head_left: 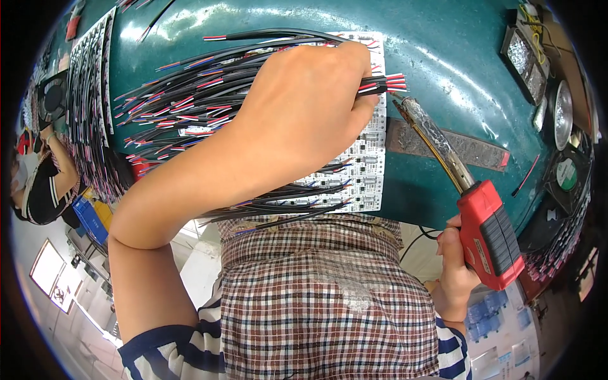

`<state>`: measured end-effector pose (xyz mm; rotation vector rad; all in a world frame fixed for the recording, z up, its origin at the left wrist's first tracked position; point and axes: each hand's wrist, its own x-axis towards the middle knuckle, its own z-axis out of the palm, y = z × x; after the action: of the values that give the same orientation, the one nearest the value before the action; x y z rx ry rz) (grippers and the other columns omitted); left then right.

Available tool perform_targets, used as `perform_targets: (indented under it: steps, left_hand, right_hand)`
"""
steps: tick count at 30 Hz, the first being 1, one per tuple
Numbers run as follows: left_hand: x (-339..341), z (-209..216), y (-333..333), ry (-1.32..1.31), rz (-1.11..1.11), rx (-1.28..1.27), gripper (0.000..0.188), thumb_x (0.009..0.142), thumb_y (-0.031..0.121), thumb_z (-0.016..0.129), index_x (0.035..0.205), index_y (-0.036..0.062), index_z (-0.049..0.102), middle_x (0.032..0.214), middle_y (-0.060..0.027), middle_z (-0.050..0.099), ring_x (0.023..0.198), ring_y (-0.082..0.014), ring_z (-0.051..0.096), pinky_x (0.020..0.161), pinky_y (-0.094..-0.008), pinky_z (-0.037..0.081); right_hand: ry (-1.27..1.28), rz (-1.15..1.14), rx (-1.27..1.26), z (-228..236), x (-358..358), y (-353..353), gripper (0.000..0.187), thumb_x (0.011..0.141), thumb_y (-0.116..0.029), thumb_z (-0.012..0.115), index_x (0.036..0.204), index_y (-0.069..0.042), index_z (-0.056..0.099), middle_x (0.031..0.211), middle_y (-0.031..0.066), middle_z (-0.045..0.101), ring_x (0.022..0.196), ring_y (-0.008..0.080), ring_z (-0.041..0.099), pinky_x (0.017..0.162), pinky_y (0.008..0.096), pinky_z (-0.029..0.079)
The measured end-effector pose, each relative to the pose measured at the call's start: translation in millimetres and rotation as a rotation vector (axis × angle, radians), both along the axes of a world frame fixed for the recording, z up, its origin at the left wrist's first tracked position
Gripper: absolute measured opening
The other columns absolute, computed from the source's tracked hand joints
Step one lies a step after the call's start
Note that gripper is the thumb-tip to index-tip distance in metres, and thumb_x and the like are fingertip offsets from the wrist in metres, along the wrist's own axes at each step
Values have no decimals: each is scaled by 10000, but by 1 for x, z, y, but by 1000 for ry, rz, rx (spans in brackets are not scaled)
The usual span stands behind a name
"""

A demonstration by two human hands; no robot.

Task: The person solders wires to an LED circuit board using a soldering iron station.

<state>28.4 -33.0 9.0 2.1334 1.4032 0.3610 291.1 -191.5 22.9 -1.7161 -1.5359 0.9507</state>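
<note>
My left hand (310, 101) is closed round a small bundle of black cables (373, 85), whose stripped red and white wire ends poke out to the right. It hovers over a white circuit board panel (370, 168) that carries rows of small parts. Many black cables (196, 88) lie across the panel, their tips fanned out to the left. In my right hand (456, 259) is a red and black soldering gun (487, 234), gripped by its handle. Its metal barrel slants up to the left, and the tip sits just right of and below the bundled wire ends.
A dark flat bar (449, 144) lies on the green table (437, 57) behind the soldering gun's barrel. Another cable-covered panel (92, 76) stands at the left, near another person (47, 177). At the right are a framed grey tray (524, 57), a metal bowl (561, 107) and a solder reel (567, 174).
</note>
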Motion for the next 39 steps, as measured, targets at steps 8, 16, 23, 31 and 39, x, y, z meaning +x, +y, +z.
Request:
perform_targets:
  steps: [8, 16, 23, 31, 39]
  left_hand:
    - [-1, 3, 4, 14, -29, 2, 221, 856, 197, 715, 857, -10, 639, 691, -173, 619, 602, -342, 611, 586, -411, 467]
    - [-1, 1, 3, 30, -23, 18, 218, 850, 198, 715, 897, -12, 676, 712, -177, 643, 627, -334, 644, 602, -406, 489]
    - [1, 1, 3, 34, -18, -3, 193, 835, 170, 687, 839, -21, 653, 726, -192, 655, 682, -361, 661, 656, -442, 520]
    - [2, 4, 4, 53, -25, -22, 187, 817, 147, 670, 790, -34, 636, 726, -216, 654, 723, -391, 667, 702, -481, 540]
    - [-4, -1, 11, -10, -76, 69, 182, 817, 176, 719, 854, 3, 675, 702, -142, 654, 620, -312, 639, 617, -407, 493]
  right_hand:
    - [-8, 80, -4, 2, 3, 5, 263, 853, 67, 666, 1106, 37, 602, 830, 86, 603, 586, 99, 537, 499, 224, 430]
    - [-2, 17, -19, 12, 0, 14, 340, 840, 51, 691, 1173, 47, 619, 805, 76, 617, 569, 91, 527, 483, 222, 416]
    - [-41, 43, -42, 21, 5, 25, 357, 833, 5, 717, 1174, 47, 624, 795, 70, 618, 557, 80, 511, 479, 216, 394]
    - [218, -380, -83, 24, -8, 33, 302, 859, -13, 705, 1137, 4, 587, 813, 48, 578, 665, 106, 507, 569, 231, 389]
    - [-266, 110, 211, -30, 8, 77, 568, 782, 25, 798, 1272, -19, 515, 1202, 72, 669, 944, 130, 519, 864, 254, 441]
